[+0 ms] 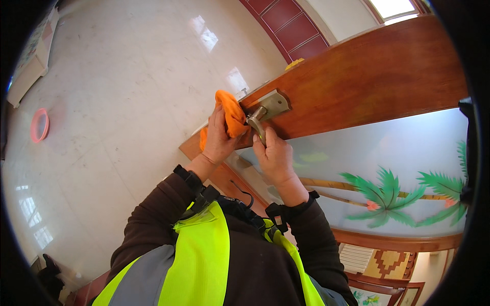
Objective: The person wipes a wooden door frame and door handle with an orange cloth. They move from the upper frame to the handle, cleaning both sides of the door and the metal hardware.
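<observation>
My left hand (219, 134) grips a bunched orange cloth (231, 111) beside the edge of a wooden door (367, 72). The cloth bulges above the fingers and lies up against the neck of a metal lever handle (255, 121). Thumb and fingers of my right hand (275, 153) close on the free end of that lever. Its metal backplate (274, 105) is fixed to the reddish-brown wood. Below the handle, the door holds a frosted glass panel (329, 153) painted with green palm trees (386, 199). Part of the cloth is hidden behind my left hand.
A pink plastic basin (40, 125) stands on the glossy pale tiled floor (126, 84) at the left. Beyond it is a white piece of furniture (32, 72). Dark red panels (285, 23) run past the door's far side. Something yellow (294, 64) shows at the door's edge.
</observation>
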`<state>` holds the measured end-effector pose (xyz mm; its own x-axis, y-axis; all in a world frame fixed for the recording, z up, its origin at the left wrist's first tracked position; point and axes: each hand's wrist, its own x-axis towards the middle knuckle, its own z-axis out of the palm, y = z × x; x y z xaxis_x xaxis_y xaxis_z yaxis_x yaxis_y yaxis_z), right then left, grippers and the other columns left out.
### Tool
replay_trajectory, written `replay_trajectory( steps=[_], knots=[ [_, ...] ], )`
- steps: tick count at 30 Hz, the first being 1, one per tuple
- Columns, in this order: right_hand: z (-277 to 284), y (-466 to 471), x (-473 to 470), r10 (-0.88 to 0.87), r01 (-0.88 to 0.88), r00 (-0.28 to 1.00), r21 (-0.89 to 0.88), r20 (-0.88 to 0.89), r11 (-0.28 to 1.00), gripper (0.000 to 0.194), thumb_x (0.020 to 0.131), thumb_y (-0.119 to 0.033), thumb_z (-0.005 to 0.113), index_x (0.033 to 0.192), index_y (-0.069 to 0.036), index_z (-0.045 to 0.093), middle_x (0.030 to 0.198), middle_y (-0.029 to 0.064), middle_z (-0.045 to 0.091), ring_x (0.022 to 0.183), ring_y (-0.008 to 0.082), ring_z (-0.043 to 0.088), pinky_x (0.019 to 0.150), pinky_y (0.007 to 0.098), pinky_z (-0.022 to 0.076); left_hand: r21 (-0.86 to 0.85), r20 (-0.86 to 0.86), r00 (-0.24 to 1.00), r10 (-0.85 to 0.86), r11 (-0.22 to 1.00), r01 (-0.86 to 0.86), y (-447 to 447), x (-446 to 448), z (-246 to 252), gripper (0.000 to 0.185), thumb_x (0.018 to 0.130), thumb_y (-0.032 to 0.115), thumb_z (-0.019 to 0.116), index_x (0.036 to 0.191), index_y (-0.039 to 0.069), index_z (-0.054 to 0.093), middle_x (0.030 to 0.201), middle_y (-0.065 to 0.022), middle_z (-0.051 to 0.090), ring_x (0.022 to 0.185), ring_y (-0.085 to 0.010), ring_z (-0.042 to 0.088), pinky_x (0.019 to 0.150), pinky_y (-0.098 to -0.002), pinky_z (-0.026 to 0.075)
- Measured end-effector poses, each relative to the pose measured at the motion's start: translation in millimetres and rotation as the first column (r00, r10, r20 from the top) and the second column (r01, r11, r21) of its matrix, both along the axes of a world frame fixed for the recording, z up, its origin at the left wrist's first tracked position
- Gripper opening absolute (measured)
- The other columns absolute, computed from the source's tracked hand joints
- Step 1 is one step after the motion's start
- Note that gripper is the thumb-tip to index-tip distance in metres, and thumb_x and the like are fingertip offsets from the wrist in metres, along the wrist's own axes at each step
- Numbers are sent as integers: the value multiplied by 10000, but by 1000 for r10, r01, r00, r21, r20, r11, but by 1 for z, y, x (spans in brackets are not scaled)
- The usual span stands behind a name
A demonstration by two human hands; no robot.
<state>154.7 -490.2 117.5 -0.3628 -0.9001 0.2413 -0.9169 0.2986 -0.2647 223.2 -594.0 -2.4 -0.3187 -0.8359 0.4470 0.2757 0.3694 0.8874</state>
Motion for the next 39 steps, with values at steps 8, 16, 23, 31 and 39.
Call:
replay_trajectory(
  steps=[8, 16, 23, 31, 39],
  knots=[
    [2, -1, 3, -36, 36, 999, 27, -18, 999, 192, 874, -243, 560, 829, -73, 483, 707, 163, 573, 654, 397, 568, 531, 479, 430, 235, 42, 926, -374, 905, 355, -38, 1, -10, 662, 744, 12, 774, 1302, 70, 424, 1169, -15, 556, 1101, -135, 513, 965, -307, 431],
    [-2, -2, 1, -32, 32, 999, -4, 43, 999, 190, 863, -215, 585, 797, -79, 470, 629, 153, 558, 603, 396, 564, 499, 470, 427, 450, -313, 816, -486, 681, 578, -55, -1, -37, 548, 771, 22, 759, 1254, 81, 509, 1145, 31, 577, 1056, -93, 522, 952, -276, 437],
    [-5, -2, 0, -31, 31, 999, -37, 9, 999, 185, 853, -202, 592, 792, -81, 467, 601, 159, 551, 572, 393, 557, 480, 471, 421, 407, -294, 824, -484, 717, 566, -51, -5, -15, 534, 764, 30, 768, 1219, 61, 491, 1095, 18, 570, 1032, -107, 522, 936, -277, 443],
    [-6, -1, -1, -40, 41, 999, -41, 16, 998, 179, 847, -196, 598, 790, -83, 472, 588, 163, 550, 561, 390, 558, 474, 465, 422, 408, -296, 821, -489, 712, 571, -50, -5, -22, 545, 773, 30, 758, 1240, 77, 481, 1116, 17, 559, 1053, -109, 506, 953, -274, 423],
    [-6, -2, 1, -44, 43, 999, -46, -17, 998, 198, 854, -215, 595, 787, -77, 470, 583, 158, 551, 556, 391, 562, 472, 466, 424, 431, -246, 811, -530, 689, 582, -55, -1, -24, 552, 773, 17, 751, 1252, 94, 487, 1127, 33, 555, 1060, -105, 501, 957, -271, 416]
  ],
)
